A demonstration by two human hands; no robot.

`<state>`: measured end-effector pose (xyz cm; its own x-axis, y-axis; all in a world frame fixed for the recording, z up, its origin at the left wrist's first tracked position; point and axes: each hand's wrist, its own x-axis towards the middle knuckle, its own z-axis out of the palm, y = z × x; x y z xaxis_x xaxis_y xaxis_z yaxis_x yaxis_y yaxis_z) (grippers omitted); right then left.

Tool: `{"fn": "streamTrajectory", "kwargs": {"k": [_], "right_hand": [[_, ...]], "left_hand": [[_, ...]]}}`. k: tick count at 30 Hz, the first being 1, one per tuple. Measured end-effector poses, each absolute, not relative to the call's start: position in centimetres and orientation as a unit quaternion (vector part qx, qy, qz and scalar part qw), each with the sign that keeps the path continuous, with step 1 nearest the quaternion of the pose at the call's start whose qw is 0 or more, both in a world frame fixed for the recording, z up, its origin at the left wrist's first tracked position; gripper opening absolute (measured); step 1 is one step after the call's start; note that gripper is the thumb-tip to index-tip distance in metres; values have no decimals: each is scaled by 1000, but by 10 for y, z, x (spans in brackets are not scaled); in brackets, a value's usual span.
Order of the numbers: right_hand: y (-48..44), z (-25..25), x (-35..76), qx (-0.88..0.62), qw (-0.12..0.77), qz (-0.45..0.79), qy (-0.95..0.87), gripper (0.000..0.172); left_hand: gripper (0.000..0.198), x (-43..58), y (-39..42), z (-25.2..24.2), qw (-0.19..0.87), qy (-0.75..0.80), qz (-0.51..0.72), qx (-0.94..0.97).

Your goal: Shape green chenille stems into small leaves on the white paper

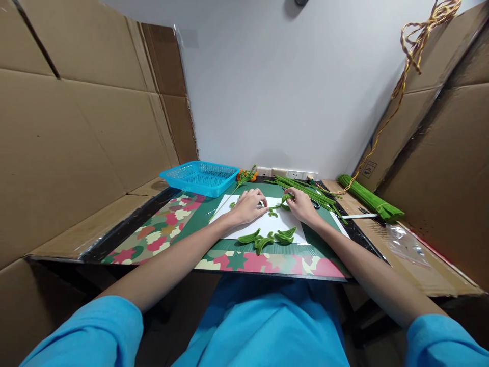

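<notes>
Where the camouflage-patterned strip borders the table edge, nearest the body, it lies just short of the white sheet, the reference for all positions below. Along the sheet's near edge: several loose green fuzzy leaves. Long axes differ: leftmost roughly left-right, middle one slanting from near-left to far-right, right-hand ones roughly left-right with their right tips angled away from the body.

On the sheet, between the hands: a small green sprig. Left hand over the sheet's left part, palm down, fingers curled, narrow gap between thumb and fingers; cannot tell whether anything is gripped. Right hand over the sheet's far right part, thumb and fingers closed on a green leaf cluster. Cluster's long axis appears to slant away from the body and rightward; exact tip hidden by the fingers.

Just right of the sheet, beside the right hand: a dark loop handle. Beyond the sheet, to the right: loose green stems, running from far-left to near-right. Beyond the sheet, to the left: a blue basket, with orange flowers beside it. Farthest, behind the sheet: wall sockets.
</notes>
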<state>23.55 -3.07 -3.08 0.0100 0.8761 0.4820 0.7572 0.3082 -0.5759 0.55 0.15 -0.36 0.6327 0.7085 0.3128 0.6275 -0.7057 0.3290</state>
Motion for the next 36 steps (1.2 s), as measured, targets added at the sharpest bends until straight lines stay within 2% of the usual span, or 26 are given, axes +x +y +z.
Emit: {"fn": "streamTrajectory", "kwargs": {"k": [3,8,13,16,21,27,31,36], "right_hand": [[-28,-38,236,-580,376,52,-721,45],[-27,-43,234,-594,322,36,-736,45],[-29,-41,234,-590,348,27,-728,48],[-32,-36,233,-573,376,16,-728,40],[-37,-28,227,-513,411,2,-754,26],[-41,-25,223,-464,387,-41,-796,18],[-44,-23,222,-464,354,-59,-810,21],[-44,-23,222,-445,364,-51,-817,21]], "left_hand": [[24,5,1,-6,93,372,215,898],[21,5,0,-6,79,389,203,895],[21,7,2,-6,74,398,226,886],[23,9,3,-4,78,408,250,875],[23,12,-3,0,137,389,298,861],[29,17,-11,3,199,347,331,855],[31,23,-12,3,260,331,369,829],[33,26,-6,1,378,306,413,770]]}}
